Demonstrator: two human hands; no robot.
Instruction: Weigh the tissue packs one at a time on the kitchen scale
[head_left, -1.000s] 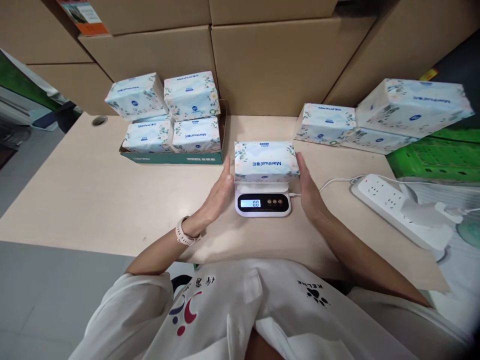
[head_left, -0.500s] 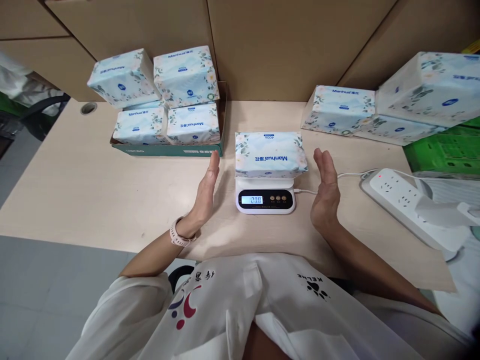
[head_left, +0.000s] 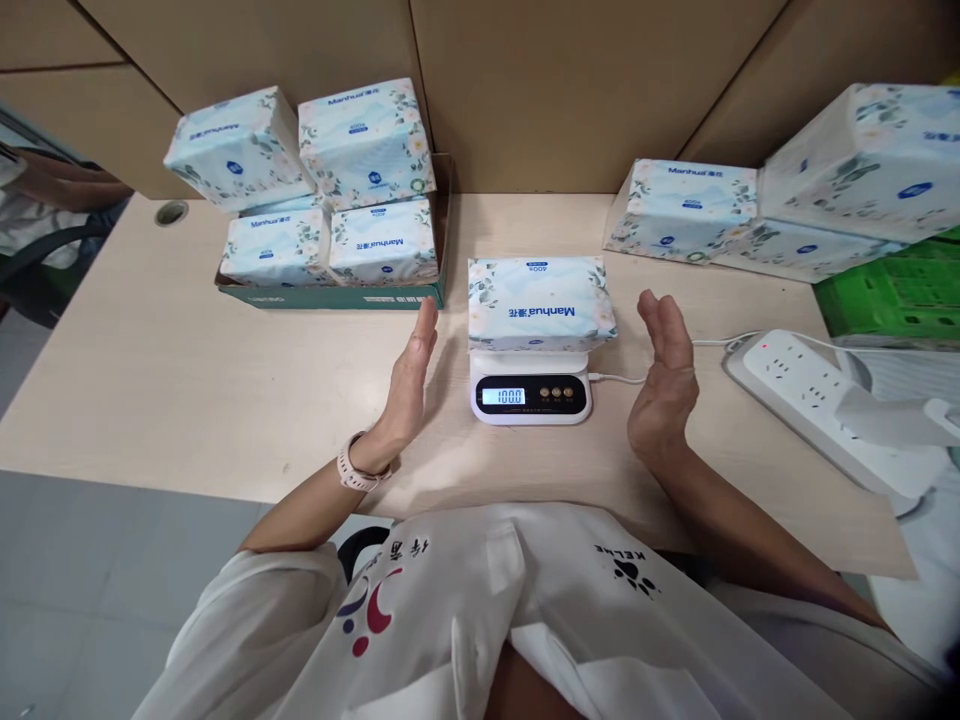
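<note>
A pack of tissues (head_left: 541, 304) in pale blue floral wrapping rests on a white digital scale (head_left: 531, 415), whose lit display appears to read 100.0. To the left of the scale, my left hand (head_left: 409, 385) is held edge-down with fingers stretched out, touching neither the pack nor the scale. On the other side, my right hand (head_left: 664, 375) is likewise upright and flat, fingers extended, apart from the pack. A white cable runs from the scale behind my right hand.
At the back left a green cardboard tray (head_left: 300, 297) holds several tissue packs (head_left: 365, 140) in two layers. More packs (head_left: 686, 210) stand at the back right, beside a green crate (head_left: 889, 300). A white power strip (head_left: 814, 390) lies on the right. Another person's arm (head_left: 64, 180) shows far left.
My right hand has shifted slightly right, away from the pack. The scale's display has changed to about 100.0. At the far left, the other person's arm has come into view.
</note>
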